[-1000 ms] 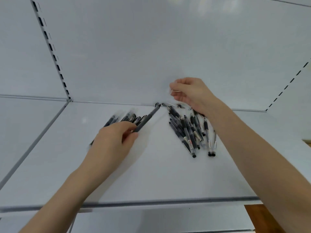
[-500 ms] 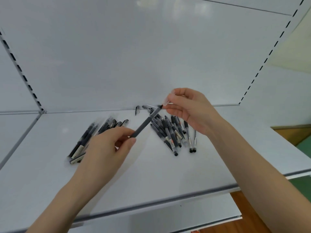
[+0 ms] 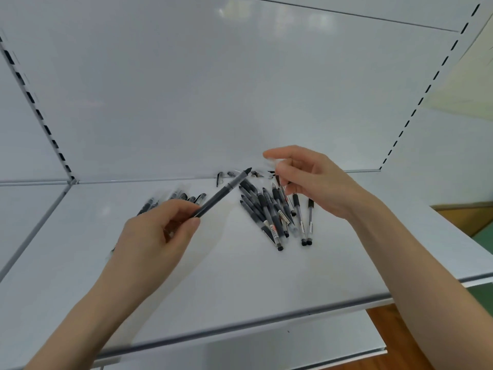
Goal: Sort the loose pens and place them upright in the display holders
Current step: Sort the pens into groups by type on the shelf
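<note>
My left hand (image 3: 157,236) grips a dark pen (image 3: 222,193) by its lower end, and the pen's tip points up and right. My right hand (image 3: 312,182) hovers just right of that tip, fingers curled, pinching what looks like a small clear cap (image 3: 274,163), which is blurred. A pile of several dark pens (image 3: 274,212) lies on the white shelf (image 3: 240,276) under my right hand. A second group of pens (image 3: 176,196) lies to the left, partly hidden behind my left hand. No display holder is in view.
Small loose caps and clips (image 3: 219,178) lie along the back edge of the shelf. The white back panel (image 3: 213,89) rises behind them, with slotted uprights at left and right. A lower shelf (image 3: 240,353) and wooden floor show below the front edge.
My right hand went from the back of the pile to the pen's tip and has now drawn a little away from it. My left hand lifted the pen slightly.
</note>
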`<state>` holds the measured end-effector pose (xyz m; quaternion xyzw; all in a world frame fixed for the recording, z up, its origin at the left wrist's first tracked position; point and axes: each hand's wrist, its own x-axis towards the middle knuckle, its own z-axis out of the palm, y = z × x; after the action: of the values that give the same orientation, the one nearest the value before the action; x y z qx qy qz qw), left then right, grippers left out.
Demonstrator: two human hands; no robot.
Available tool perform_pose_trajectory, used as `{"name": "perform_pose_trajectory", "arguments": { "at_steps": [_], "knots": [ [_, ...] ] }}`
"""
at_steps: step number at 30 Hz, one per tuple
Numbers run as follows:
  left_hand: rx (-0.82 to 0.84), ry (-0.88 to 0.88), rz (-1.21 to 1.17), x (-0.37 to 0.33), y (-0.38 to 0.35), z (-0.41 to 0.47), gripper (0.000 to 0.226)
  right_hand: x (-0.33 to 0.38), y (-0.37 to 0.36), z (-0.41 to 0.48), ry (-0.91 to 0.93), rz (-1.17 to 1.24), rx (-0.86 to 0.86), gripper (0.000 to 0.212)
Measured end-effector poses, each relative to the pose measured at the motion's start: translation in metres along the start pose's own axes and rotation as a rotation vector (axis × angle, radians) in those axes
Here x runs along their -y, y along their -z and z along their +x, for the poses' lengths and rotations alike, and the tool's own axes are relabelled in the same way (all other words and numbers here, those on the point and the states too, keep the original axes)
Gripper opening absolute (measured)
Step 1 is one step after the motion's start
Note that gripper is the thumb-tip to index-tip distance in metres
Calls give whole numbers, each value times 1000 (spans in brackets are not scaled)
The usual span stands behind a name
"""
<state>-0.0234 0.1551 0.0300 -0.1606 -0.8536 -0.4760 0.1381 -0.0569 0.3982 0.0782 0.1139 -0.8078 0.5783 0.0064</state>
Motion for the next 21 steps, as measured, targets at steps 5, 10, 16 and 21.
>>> {"name": "perform_pose_trajectory", "arguments": {
  "at_steps": [5,10,16,21],
  "knots": [
    [21,-11,23,0,5,1,32,9,3,-2,32,-89,9,17],
    [29,-20,44,-1,4,1,35,12,4,-3,54,-131,49,19],
    [40,-28,88,-3,2,0,38,10,-1,-5,65,-168,120,19],
    [49,-29,85,-7,-1,-2,40,6,-9,-7,64,-109,127,21]
  ]
}}
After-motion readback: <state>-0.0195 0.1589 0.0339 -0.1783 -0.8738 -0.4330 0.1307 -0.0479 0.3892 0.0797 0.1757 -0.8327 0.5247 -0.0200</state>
